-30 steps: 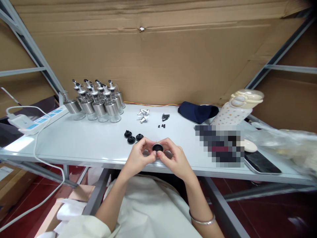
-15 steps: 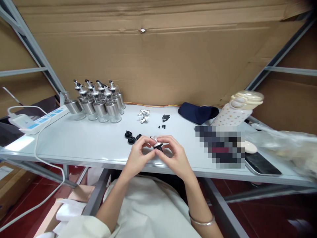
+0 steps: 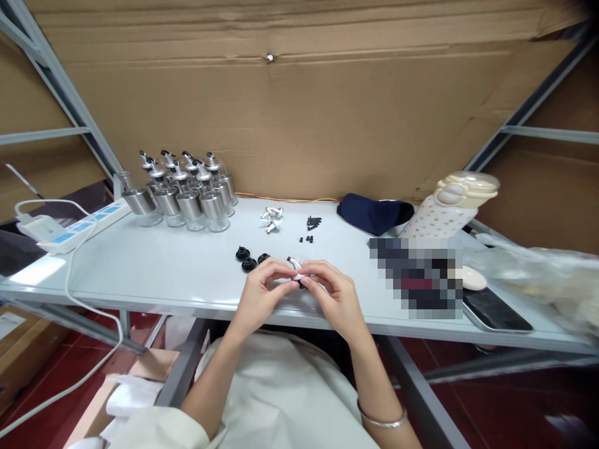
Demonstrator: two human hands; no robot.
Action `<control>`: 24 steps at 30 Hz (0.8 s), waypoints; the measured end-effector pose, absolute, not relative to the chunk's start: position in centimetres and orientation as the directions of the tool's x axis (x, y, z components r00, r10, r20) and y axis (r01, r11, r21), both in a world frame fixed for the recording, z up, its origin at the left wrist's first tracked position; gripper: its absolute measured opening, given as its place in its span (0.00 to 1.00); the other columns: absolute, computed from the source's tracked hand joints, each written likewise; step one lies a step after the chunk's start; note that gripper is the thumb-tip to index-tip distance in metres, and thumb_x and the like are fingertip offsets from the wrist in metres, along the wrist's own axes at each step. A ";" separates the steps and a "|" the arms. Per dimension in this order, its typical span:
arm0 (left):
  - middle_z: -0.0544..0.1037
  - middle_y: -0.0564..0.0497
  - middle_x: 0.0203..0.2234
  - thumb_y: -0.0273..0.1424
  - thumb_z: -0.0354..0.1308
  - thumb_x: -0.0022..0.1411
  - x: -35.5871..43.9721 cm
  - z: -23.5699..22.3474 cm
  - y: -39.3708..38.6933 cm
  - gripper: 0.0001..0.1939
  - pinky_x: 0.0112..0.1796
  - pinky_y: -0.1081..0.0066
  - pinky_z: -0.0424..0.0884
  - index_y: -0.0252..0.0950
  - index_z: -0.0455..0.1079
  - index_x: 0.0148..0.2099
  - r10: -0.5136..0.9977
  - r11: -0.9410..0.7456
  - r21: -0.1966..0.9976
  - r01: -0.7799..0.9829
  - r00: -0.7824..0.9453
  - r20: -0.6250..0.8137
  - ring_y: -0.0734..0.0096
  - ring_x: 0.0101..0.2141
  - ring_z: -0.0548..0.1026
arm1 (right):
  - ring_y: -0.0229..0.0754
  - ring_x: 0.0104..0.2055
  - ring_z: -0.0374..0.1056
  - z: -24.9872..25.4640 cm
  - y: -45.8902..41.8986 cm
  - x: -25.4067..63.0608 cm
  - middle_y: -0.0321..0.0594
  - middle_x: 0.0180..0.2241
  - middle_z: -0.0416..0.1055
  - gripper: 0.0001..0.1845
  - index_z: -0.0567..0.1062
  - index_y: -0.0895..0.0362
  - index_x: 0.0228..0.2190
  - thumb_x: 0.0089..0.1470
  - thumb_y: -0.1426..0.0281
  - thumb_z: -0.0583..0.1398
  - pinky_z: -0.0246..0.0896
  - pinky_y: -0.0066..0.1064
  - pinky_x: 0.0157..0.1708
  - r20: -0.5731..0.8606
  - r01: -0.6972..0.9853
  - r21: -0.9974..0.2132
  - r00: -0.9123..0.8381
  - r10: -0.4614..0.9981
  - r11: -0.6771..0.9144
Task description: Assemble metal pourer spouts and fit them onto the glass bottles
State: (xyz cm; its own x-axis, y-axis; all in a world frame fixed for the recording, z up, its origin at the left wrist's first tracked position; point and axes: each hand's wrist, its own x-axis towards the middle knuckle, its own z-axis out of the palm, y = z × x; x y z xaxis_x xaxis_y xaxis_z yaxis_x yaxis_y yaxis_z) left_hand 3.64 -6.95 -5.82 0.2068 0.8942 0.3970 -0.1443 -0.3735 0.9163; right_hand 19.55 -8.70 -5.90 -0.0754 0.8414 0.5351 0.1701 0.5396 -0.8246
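Note:
Between my two hands, just above the front part of the table, is a pourer spout (image 3: 295, 264) with a silver top, a black tip and a black base. My left hand (image 3: 264, 293) pinches it from the left with thumb and fingertips. From the other side my right hand (image 3: 333, 296) grips it the same way, so the fingers hide much of it. Beyond my left fingers lie several black stoppers (image 3: 248, 265). Farther back is a small pile of silver spout tops (image 3: 271, 218). To their right are black flip caps (image 3: 313, 222) and tiny black plugs (image 3: 307, 239).
Several glass bottles with steel bands (image 3: 188, 206) stand at the back left, beside a power strip (image 3: 84, 226). On the right are a navy cap (image 3: 374, 214), a dotted tumbler (image 3: 440, 212), a phone (image 3: 496, 310) and a plastic bag (image 3: 543, 274). Cardboard (image 3: 299, 125) walls the back.
The spout has turned in my fingers, and its black tip now shows above them. My right fingers have closed in toward the left ones.

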 end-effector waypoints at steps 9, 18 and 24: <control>0.75 0.51 0.35 0.24 0.63 0.56 3.6 -5.6 -7.2 0.11 0.42 0.74 0.69 0.41 0.78 0.41 0.879 -0.404 0.913 -0.051 0.256 0.403 0.72 0.39 0.73 | 0.40 0.35 0.72 -5.9 -9.0 19.5 0.39 0.34 0.75 0.08 0.71 0.54 0.37 0.60 0.64 0.56 0.64 0.28 0.33 0.418 0.149 -0.894 -0.057 0.907 0.422; 0.74 0.52 0.34 0.24 0.65 0.54 3.5 -5.7 -7.2 0.10 0.39 0.76 0.69 0.41 0.79 0.39 0.890 -0.388 0.915 -0.108 0.212 0.403 0.74 0.35 0.73 | 0.35 0.23 0.58 -5.6 -8.9 19.3 0.31 0.22 0.65 0.10 0.73 0.55 0.37 0.53 0.64 0.63 0.56 0.26 0.26 0.417 0.182 -0.887 -0.082 0.905 0.425; 0.76 0.52 0.34 0.21 0.64 0.53 3.6 -5.8 -7.3 0.11 0.43 0.76 0.70 0.38 0.75 0.39 0.897 -0.370 0.917 -0.149 0.201 0.395 0.74 0.38 0.74 | 0.35 0.26 0.63 -6.0 -8.8 19.3 0.33 0.28 0.69 0.15 0.68 0.55 0.33 0.48 0.62 0.67 0.59 0.26 0.28 0.376 0.179 -0.908 -0.050 0.925 0.378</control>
State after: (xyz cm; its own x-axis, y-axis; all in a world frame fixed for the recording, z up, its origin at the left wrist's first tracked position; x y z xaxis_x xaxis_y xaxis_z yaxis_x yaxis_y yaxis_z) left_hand 3.58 -7.27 -5.82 0.2010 0.8965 0.3948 -0.1488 -0.3704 0.9169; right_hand 19.35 -8.79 -6.03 -0.0502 0.9254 0.3756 0.1792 0.3783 -0.9082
